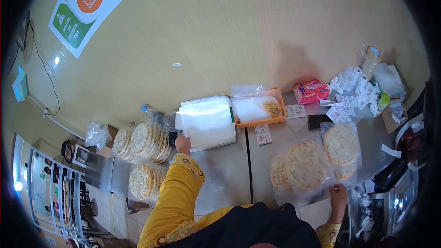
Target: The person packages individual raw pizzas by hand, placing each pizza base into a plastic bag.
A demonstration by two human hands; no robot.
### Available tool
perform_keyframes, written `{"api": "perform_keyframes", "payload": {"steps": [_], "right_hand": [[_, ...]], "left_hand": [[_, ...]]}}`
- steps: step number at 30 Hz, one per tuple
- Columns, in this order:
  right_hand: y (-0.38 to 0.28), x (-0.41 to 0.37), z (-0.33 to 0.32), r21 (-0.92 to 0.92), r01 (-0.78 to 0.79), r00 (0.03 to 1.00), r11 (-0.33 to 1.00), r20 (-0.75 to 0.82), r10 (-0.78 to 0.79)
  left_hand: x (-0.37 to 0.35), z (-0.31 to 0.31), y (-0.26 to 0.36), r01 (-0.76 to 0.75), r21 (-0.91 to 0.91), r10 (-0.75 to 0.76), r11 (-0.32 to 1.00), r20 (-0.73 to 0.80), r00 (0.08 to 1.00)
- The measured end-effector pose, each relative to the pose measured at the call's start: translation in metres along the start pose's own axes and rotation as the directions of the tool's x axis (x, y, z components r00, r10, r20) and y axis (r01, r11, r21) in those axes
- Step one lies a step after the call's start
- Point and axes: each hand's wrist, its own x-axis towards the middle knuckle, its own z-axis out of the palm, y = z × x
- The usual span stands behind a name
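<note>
My left hand (183, 144), at the end of a yellow sleeve, is closed at the left edge of a stack of white sheets (206, 121) in a shallow basket. A small dark object (172, 138) lies beside it; what the fingers hold is hidden. To the right, my right hand (338, 196) pinches the lower edge of a clear plastic bag (345, 184). Above that hand lies a bagged pizza (342, 144), round and pale with topping. Another bagged pizza (307, 165) rests to its left, overlapping more pizzas.
Stacked bagged pizzas (148, 138) stand at the left, with another stack (143, 183) in front. An orange tray (262, 123), a red packet (311, 92), a phone (319, 121) and crumpled white paper (349, 80) line the back. A seam (249, 165) crosses the table.
</note>
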Motion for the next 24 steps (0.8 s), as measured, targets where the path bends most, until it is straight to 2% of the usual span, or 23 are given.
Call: {"api": "perform_keyframes", "payload": {"steps": [2, 9, 11, 12, 13, 14, 16, 18, 20, 22, 24], "right_hand": [[0.003, 0.003, -0.009, -0.007, 0.009, 0.999, 1.000, -0.043, -0.009], [-0.029, -0.002, -0.039, 0.024, 0.051, 0.982, 0.998, -0.185, -0.045], [-0.044, -0.007, -0.041, 0.035, 0.091, 0.971, 0.995, -0.227, -0.080], [-0.047, -0.007, -0.036, 0.146, 0.152, 0.970, 0.977, -0.213, -0.119], [-0.049, -0.006, -0.026, 0.256, 0.209, 0.966, 0.944, -0.204, -0.159], [-0.052, -0.005, -0.013, 0.363, 0.263, 0.959, 0.894, -0.201, -0.201], [-0.059, -0.002, 0.025, 0.625, 0.264, 0.957, 0.735, -0.072, -0.282], [-0.111, -0.026, 0.038, 0.706, 0.075, 0.935, 0.704, 0.195, -0.295], [-0.141, -0.045, 0.073, 0.787, -0.091, 0.855, 0.611, 0.376, -0.357], [-0.145, -0.051, 0.128, 0.749, -0.506, 0.612, 0.426, 0.661, -0.435], [-0.162, -0.065, 0.152, 0.509, -0.824, 0.270, 0.248, 0.738, -0.619]], "left_hand": [[0.001, -0.001, -0.002, -0.057, -0.004, 0.056, 0.998, -0.029, 0.998], [-0.003, -0.053, 0.017, -0.120, 0.197, 0.132, 0.973, -0.050, 0.990], [0.007, -0.064, 0.020, -0.125, -0.019, 0.124, 0.992, -0.042, 0.991], [0.011, -0.070, 0.023, -0.127, -0.127, 0.123, 0.984, -0.036, 0.992], [0.008, -0.070, 0.029, 0.203, -0.786, -0.052, 0.583, 0.213, 0.976], [-0.002, -0.087, 0.041, 0.207, -0.845, -0.023, 0.494, 0.225, 0.974], [-0.027, -0.127, 0.063, 0.215, -0.931, 0.041, 0.296, 0.237, 0.971], [-0.046, -0.149, 0.072, 0.236, -0.959, 0.087, 0.157, 0.251, 0.964], [-0.069, -0.170, 0.073, 0.245, -0.968, 0.149, 0.058, 0.251, 0.956], [-0.101, -0.186, 0.064, 0.246, -0.969, 0.224, 0.000, 0.239, 0.945], [-0.132, -0.190, 0.043, 0.258, -0.966, 0.255, -0.014, 0.246, 0.935]]}}
